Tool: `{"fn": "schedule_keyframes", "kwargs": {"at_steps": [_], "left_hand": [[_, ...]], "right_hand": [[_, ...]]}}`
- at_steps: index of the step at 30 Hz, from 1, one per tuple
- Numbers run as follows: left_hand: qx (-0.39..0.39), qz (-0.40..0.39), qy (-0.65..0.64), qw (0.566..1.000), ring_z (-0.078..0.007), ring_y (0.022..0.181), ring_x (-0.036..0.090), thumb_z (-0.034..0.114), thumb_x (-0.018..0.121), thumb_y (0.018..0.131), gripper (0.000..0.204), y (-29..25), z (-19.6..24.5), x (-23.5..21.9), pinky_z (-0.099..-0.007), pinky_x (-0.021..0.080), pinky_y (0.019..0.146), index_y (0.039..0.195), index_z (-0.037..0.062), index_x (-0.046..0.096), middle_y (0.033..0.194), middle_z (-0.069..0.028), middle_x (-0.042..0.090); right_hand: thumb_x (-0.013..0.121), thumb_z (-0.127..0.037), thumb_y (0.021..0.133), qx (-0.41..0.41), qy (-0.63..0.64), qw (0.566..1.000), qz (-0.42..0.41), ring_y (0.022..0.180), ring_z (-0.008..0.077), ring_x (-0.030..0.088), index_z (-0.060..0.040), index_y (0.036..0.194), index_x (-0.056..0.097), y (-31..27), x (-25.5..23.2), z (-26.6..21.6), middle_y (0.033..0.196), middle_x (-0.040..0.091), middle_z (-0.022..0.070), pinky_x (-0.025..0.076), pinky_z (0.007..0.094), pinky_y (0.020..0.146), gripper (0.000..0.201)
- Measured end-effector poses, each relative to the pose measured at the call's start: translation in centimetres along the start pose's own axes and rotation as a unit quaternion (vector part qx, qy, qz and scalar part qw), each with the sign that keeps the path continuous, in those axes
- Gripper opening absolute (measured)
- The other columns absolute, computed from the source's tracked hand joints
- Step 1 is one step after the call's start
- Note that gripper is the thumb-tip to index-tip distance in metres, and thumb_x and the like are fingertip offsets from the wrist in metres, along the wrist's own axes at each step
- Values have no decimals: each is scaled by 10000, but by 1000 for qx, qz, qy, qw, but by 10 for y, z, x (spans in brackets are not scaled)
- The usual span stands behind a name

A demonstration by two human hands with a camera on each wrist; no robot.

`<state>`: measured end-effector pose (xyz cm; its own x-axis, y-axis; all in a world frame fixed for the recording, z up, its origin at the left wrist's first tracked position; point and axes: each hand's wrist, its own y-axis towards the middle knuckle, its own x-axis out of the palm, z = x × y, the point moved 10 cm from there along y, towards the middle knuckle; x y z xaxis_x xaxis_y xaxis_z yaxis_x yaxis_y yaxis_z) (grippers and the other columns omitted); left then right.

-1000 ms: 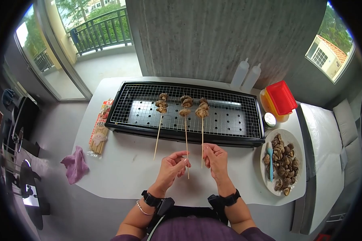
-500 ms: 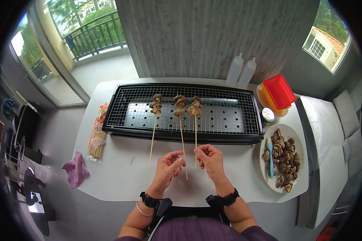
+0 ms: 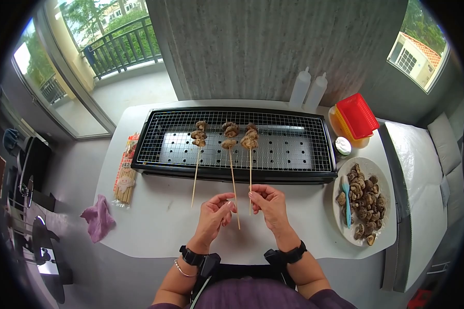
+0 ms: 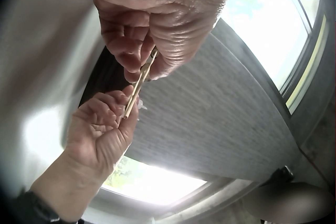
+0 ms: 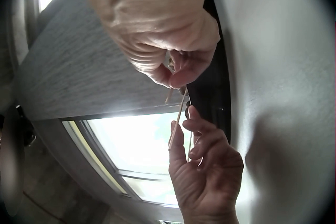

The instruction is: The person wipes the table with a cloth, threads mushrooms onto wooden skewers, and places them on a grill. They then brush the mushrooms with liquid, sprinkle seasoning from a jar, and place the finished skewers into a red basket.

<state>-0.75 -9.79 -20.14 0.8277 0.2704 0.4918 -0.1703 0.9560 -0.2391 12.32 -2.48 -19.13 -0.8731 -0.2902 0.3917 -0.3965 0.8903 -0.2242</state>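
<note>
Three wooden skewers threaded with brown mushrooms lie side by side on the wire grate of a black grill (image 3: pixel 288 177), their bare ends pointing towards me. My left hand (image 3: pixel 217 215) has thumb and forefinger at the lower part of the middle skewer (image 3: pixel 233 172). The right skewer (image 3: pixel 251 167) is pinched near its lower end by my right hand (image 3: pixel 271 207). No hand touches the left skewer (image 3: pixel 196 175). In the left wrist view, pale stick ends (image 4: pixel 133 95) show between the two hands.
To the right, a white plate (image 3: pixel 348 234) holds a heap of mushrooms and a blue brush (image 3: pixel 347 206). Behind it stand a white-lidded jar (image 3: pixel 342 146), a red basket (image 3: pixel 355 117) and two squeeze bottles (image 3: pixel 300 88). A skewer pack (image 3: pixel 125 177) and purple cloth (image 3: pixel 98 219) lie left.
The head view has shifted slightly. The right skewer, with my right hand on it, has come a little left, closer to the middle skewer. Over the last half second almost nothing moves.
</note>
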Motion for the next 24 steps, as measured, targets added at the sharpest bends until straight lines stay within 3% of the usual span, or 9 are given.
{"fn": "schedule_keyframes", "kwargs": {"at_steps": [14, 24], "left_hand": [[0, 3, 3, 1000, -32, 479, 469, 107, 611, 859, 291, 1, 0, -2, -150, 349, 412, 1108, -26, 544, 771, -85, 615], [1, 0, 6, 1000, -30, 473, 458, 125, 616, 862, 302, 1, -2, -2, -153, 343, 410, 1111, -28, 541, 768, -90, 616]], "right_hand": [[599, -31, 833, -41, 43, 998, 18, 528, 73, 535, 29, 990, 596, 1, -7, -1, 758, 598, 51, 457, 199, 465, 168], [580, -92, 846, -39, 65, 997, 27, 550, 67, 523, -14, 1020, 559, 2, -11, -2, 729, 593, 44, 416, 196, 464, 192]]}}
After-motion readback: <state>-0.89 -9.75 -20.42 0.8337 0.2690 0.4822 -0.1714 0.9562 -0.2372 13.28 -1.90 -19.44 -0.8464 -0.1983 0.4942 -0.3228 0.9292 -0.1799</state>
